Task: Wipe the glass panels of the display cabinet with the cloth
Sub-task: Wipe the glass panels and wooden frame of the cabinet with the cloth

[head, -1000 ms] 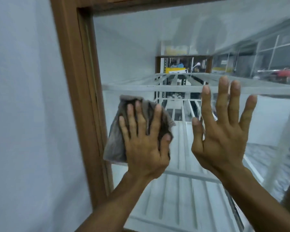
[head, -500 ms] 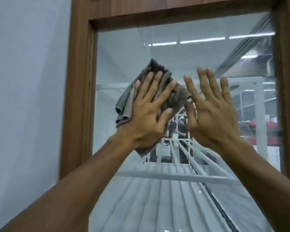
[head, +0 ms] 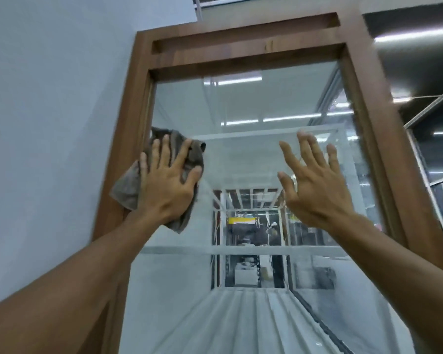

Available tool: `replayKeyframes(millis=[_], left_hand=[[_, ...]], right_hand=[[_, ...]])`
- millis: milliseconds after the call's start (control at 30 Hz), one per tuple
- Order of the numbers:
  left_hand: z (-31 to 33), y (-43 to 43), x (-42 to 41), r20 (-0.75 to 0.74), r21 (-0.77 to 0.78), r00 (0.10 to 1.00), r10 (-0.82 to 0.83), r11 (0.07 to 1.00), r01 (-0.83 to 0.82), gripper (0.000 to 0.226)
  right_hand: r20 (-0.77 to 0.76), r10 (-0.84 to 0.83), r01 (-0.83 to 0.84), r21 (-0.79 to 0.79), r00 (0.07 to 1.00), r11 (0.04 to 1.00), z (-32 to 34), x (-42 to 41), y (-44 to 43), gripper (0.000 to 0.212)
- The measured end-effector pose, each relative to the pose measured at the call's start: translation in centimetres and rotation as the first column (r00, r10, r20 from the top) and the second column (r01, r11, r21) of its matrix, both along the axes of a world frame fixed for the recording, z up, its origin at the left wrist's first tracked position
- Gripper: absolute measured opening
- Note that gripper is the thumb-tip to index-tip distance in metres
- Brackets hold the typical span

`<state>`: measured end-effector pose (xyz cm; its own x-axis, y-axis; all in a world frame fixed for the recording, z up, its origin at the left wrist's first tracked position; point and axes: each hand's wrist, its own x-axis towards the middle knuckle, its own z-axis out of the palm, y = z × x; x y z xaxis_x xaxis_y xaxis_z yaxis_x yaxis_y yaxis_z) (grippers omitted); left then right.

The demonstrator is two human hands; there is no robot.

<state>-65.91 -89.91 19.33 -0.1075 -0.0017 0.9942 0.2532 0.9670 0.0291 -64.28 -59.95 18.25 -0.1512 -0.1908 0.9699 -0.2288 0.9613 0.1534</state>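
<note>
The display cabinet's glass panel sits in a brown wooden frame and fills the middle of the view. My left hand presses a crumpled grey-brown cloth flat against the glass at its left edge, fingers spread and straight over the cloth. The cloth overlaps the left frame post. My right hand is held up with fingers spread and straight near the right half of the glass, holding nothing. Whether its palm touches the glass is unclear.
A plain pale wall runs along the left of the cabinet. White shelf bars show through the glass, along with reflections of ceiling lights. Another glass-fronted structure stands to the right.
My left hand has moved the cloth from the middle of the glass to its left edge. My view has tilted up, so the top of the frame now shows. My right hand shifted right.
</note>
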Motion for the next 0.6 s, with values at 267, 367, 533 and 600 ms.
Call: replayKeyframes(millis=[267,367,533,600], left_hand=[[0.5,10.3,1.4,0.039,-0.250,0.998,-0.044,0.967,0.052,0.076],[-0.6,8.2,1.2,0.049,-0.338,0.991,-0.123,0.932,0.133,0.075],[0.9,6.2,0.8,0.020,0.104,1.000,-0.021,0.994,0.019,0.070],[2.1,10.0,1.2,0.039,0.144,0.999,-0.034,0.989,0.028,0.070]], right_hand=[[0.008,-0.010,0.010,0.074,1.000,0.997,-0.3,0.5,1.6,0.072],[0.009,-0.009,0.008,0.098,1.000,0.995,-0.9,0.7,3.3,0.072],[-0.014,-0.033,0.034,0.096,0.999,0.995,-2.0,0.6,5.0,0.070],[-0.014,-0.028,0.029,0.089,1.000,0.996,-2.1,0.5,5.0,0.070]])
